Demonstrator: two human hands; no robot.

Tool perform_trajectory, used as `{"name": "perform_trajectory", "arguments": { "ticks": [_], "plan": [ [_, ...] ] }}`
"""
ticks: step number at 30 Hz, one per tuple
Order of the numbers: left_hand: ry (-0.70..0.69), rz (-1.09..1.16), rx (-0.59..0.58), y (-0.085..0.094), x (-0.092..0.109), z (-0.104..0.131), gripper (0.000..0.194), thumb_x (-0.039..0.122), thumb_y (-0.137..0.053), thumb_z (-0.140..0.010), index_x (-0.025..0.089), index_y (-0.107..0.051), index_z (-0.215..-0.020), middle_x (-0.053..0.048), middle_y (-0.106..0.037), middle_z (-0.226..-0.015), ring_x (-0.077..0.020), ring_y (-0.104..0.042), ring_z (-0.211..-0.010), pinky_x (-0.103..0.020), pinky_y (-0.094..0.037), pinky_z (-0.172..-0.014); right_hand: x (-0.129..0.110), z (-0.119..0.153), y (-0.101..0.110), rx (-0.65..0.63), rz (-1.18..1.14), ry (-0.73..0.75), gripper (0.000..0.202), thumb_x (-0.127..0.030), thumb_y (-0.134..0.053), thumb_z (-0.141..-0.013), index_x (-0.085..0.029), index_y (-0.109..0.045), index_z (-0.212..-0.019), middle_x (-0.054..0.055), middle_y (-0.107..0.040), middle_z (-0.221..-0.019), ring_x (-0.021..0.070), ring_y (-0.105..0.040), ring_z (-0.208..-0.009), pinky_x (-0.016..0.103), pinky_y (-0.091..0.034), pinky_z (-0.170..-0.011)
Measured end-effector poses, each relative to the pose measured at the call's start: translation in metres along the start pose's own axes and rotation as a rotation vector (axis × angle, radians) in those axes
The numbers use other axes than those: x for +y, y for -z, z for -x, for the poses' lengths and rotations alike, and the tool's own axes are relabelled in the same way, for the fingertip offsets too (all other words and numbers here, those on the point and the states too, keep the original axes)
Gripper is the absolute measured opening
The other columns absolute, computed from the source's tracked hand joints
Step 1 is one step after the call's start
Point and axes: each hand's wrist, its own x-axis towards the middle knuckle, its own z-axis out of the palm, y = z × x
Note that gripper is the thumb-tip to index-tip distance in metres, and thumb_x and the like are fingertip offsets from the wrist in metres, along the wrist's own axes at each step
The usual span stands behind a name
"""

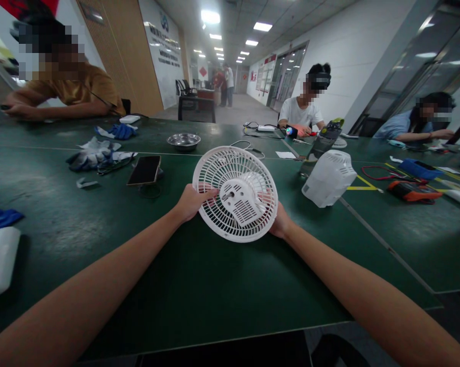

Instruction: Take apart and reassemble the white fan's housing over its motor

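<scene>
A round white fan grille (pixel 235 232) with a motor housing (pixel 242 200) at its centre is held up over the green table. My left hand (pixel 193 202) grips its left rim, the thumb lying over the slats. On the right side my right hand (pixel 278 220) is closed round the rim, its fingers partly hidden behind the grille. A short metal shaft (pixel 228 195) sticks out of the housing toward me. To the right stands a white slotted plastic housing (pixel 329 178), apart from my hands.
A phone on a stand (pixel 144 170), gloves (pixel 96 154) and a metal bowl (pixel 184 141) lie to the left. A water bottle (pixel 321 145) leans behind the white housing. An orange multimeter (pixel 413 191) is at right. Several people sit around the green table (pixel 214 300).
</scene>
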Motion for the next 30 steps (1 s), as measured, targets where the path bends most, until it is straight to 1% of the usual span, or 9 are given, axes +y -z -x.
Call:
{"name": "perform_trajectory", "arguments": {
  "ticks": [3, 5, 9, 12, 16, 20, 24, 27, 30],
  "plan": [
    [-0.019, -0.063, 0.007, 0.001, 0.000, -0.001, 0.023, 0.035, -0.084, -0.075, 0.017, -0.072, -0.083, -0.006, -0.073, -0.075, -0.0217, -0.071, -0.068, -0.041, -0.061, -0.068, 0.006, -0.010, 0.018, 0.161, -0.081, -0.133, 0.074, -0.054, -0.067, -0.084, -0.027, -0.035, -0.145, 0.006, -0.073, -0.104, 0.0278, -0.072, -0.093, 0.053, -0.060, -0.086],
    [-0.008, -0.075, 0.027, 0.002, 0.000, -0.002, 0.024, 0.034, -0.084, -0.075, 0.016, -0.072, -0.083, -0.005, -0.072, -0.074, -0.0203, -0.069, -0.065, -0.040, -0.060, -0.066, 0.008, -0.016, 0.040, 0.282, 0.092, -0.082, 0.083, -0.050, -0.072, -0.080, -0.026, -0.030, -0.148, 0.007, -0.071, -0.109, 0.0281, -0.070, -0.093, 0.054, -0.058, -0.087],
    [0.037, -0.056, 0.086, 0.008, -0.003, -0.007, 0.025, 0.031, -0.086, -0.073, 0.013, -0.071, -0.083, -0.004, -0.070, -0.070, -0.0168, -0.064, -0.058, -0.036, -0.057, -0.060, 0.007, -0.025, 0.087, 0.444, 0.654, 0.155, 0.080, -0.038, -0.079, -0.066, -0.025, -0.045, -0.138, 0.011, -0.062, -0.127, 0.0324, -0.060, -0.112, 0.057, -0.048, -0.103],
    [0.035, -0.033, 0.049, 0.016, -0.007, -0.011, 0.026, 0.031, -0.086, -0.073, 0.013, -0.073, -0.086, -0.006, -0.072, -0.075, -0.0179, -0.067, -0.062, -0.037, -0.059, -0.063, 0.010, -0.027, 0.106, 0.514, 0.862, 0.146, 0.068, -0.031, -0.074, -0.065, -0.023, -0.052, -0.130, 0.012, -0.058, -0.126, 0.0330, -0.056, -0.115, 0.055, -0.046, -0.105],
    [0.057, -0.042, 0.032, 0.025, -0.011, -0.015, 0.018, 0.026, -0.082, -0.077, 0.015, -0.073, -0.088, -0.009, -0.075, -0.084, -0.0205, -0.071, -0.071, -0.039, -0.061, -0.068, 0.015, -0.030, 0.109, 0.492, 0.947, 0.070, 0.052, -0.028, -0.069, -0.068, -0.021, -0.058, -0.118, 0.012, -0.056, -0.114, 0.0331, -0.054, -0.113, 0.053, -0.046, -0.105],
    [0.075, -0.046, 0.012, 0.027, -0.012, -0.016, 0.014, 0.025, -0.080, -0.078, 0.017, -0.073, -0.087, -0.009, -0.075, -0.086, -0.0214, -0.072, -0.074, -0.041, -0.062, -0.071, 0.006, -0.030, 0.114, 0.599, 1.027, 0.245, 0.043, -0.027, -0.065, -0.074, -0.021, -0.059, -0.116, 0.014, -0.054, -0.121, 0.0344, -0.049, -0.125, 0.054, -0.040, -0.111],
    [0.091, -0.001, 0.025, 0.025, -0.010, -0.015, 0.016, 0.024, -0.082, -0.077, 0.017, -0.074, -0.088, -0.009, -0.076, -0.087, -0.0211, -0.073, -0.076, -0.042, -0.062, -0.074, -0.006, -0.027, 0.141, 0.881, 1.120, 0.356, 0.056, -0.027, -0.066, -0.073, -0.022, -0.052, -0.127, 0.017, -0.042, -0.142, 0.0373, -0.040, -0.138, 0.062, -0.032, -0.115],
    [0.095, 0.004, 0.017, 0.024, -0.008, -0.013, 0.016, 0.023, -0.082, -0.077, 0.017, -0.074, -0.090, -0.009, -0.076, -0.089, -0.0219, -0.074, -0.078, -0.042, -0.062, -0.076, -0.001, -0.026, 0.168, 1.055, 1.115, 0.266, 0.070, -0.025, -0.068, -0.068, -0.024, -0.046, -0.134, 0.016, -0.039, -0.147, 0.0388, -0.038, -0.141, 0.064, -0.034, -0.113],
    [0.104, 0.008, 0.019, 0.024, -0.007, -0.013, 0.017, 0.023, -0.082, -0.078, 0.016, -0.075, -0.092, -0.009, -0.077, -0.090, -0.0223, -0.074, -0.080, -0.043, -0.063, -0.077, 0.016, -0.029, 0.189, 1.063, 0.991, 0.124, 0.081, -0.033, -0.071, -0.068, -0.023, -0.038, -0.141, 0.018, -0.049, -0.142, 0.0398, -0.046, -0.137, 0.064, -0.036, -0.111]
  ]
}}
